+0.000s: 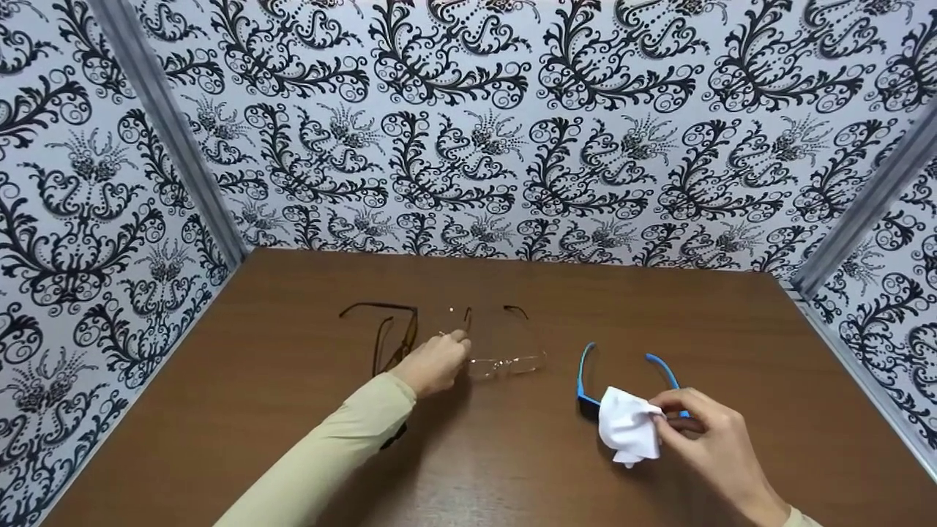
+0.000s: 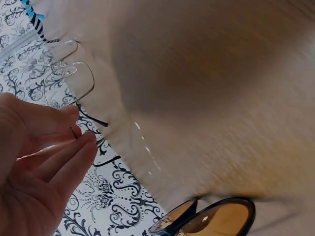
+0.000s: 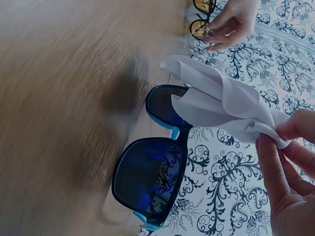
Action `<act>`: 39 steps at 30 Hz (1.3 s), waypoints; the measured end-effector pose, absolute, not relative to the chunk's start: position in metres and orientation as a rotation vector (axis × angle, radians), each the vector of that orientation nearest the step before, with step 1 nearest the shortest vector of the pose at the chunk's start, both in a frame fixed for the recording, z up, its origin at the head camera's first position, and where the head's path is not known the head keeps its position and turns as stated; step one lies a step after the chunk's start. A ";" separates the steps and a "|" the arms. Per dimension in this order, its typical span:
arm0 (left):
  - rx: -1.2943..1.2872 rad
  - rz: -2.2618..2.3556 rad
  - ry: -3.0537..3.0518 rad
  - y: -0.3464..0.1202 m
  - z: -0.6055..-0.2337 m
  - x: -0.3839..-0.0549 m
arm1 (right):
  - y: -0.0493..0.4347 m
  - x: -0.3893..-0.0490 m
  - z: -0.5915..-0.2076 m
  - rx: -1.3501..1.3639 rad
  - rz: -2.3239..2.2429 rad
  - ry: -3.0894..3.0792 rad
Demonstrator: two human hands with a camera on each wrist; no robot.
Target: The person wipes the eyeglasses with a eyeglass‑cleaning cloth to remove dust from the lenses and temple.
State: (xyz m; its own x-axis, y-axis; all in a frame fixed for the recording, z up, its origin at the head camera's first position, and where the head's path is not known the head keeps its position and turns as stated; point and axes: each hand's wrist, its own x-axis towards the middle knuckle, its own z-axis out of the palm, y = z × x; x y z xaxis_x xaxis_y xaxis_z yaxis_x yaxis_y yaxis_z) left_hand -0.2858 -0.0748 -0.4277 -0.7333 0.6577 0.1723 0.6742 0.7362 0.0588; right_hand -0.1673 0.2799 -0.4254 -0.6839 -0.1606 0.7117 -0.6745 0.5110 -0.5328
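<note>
Left hand, fingertips closed on one side of clear, thin-framed eyeglasses near the middle of the brown wooden desk; right hand pinching a limp white cloth close to blue-and-black plastic sunglasses. Gripping lightly, clear of lenses, should avoid smudging.

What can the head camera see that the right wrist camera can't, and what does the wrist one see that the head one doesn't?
Only the head view shows the pale sleeves and a dark arm tip of the clear glasses.

Only the right wrist view shows both dark lenses of the blue-armed sunglasses; from the head, the white cloth covers most of their front.

Both show the left hand, right hand, cloth, sunglasses, amber glasses, brown table and patterned wall.
</note>
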 end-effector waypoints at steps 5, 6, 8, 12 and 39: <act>-1.076 -0.164 -2.880 -0.077 -0.431 -0.289 | 0.285 -0.167 -0.427 0.647 1.116 -2.179; -1.077 -0.152 -2.898 -0.077 -0.431 -0.290 | 0.286 -0.168 -0.427 0.648 1.119 -2.178; -1.082 -0.129 -2.920 -0.077 -0.431 -0.291 | 0.288 -0.168 -0.425 0.644 1.127 -2.169; -1.081 -0.141 -2.950 -0.077 -0.429 -0.290 | 0.291 -0.168 -0.421 0.642 1.137 -2.157; -1.293 0.030 -2.823 0.056 -0.411 -0.282 | 0.320 -0.171 -0.399 0.435 1.140 -2.180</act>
State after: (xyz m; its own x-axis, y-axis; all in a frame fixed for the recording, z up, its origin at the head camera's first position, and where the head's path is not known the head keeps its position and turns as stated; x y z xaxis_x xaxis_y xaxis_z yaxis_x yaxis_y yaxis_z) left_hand -0.2820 0.0563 -0.4112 -0.6526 0.7573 0.0251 0.7566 0.6531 -0.0327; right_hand -0.1714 0.3200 -0.3993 -0.7454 0.0005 0.6666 -0.5473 0.5704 -0.6124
